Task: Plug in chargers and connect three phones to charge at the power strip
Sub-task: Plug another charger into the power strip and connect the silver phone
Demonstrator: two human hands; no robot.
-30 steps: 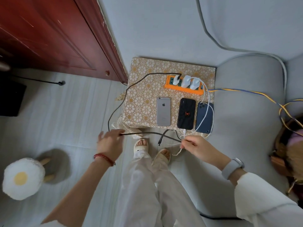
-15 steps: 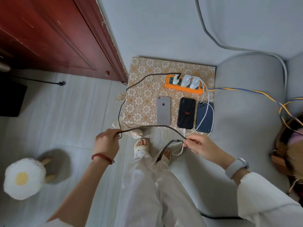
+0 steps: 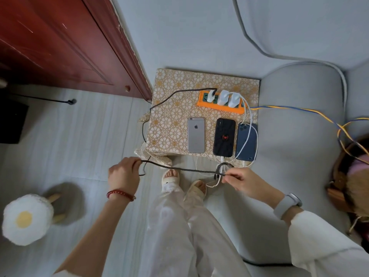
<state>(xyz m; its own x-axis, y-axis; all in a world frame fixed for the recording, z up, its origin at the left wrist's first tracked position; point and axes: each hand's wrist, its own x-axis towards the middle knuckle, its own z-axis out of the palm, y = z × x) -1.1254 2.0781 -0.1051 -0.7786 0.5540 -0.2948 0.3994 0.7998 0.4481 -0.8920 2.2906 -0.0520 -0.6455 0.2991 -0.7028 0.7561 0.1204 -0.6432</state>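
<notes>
An orange power strip (image 3: 203, 103) lies on a small patterned table (image 3: 171, 108) with three white chargers plugged in. Below it lie a silver phone (image 3: 196, 134), a black phone (image 3: 224, 136) and a dark blue phone (image 3: 246, 141), backs up. White cables run to the black and blue phones. A black braided cable (image 3: 179, 169) runs from the leftmost charger, off the table's left side, and stretches between my hands. My left hand (image 3: 124, 172) grips it on the left. My right hand (image 3: 239, 179) pinches its far end near the multi-head connectors.
A red wooden door (image 3: 69, 47) stands at the upper left. A grey sofa (image 3: 299, 136) fills the right, with blue and yellow wires across it. A fried-egg shaped stool (image 3: 26, 218) sits at the lower left. My sandalled feet stand just before the table.
Both hands have pulled the black cable taut between them. The connector end, which hung down, has come up into my right hand. My left hand has closed on the cable.
</notes>
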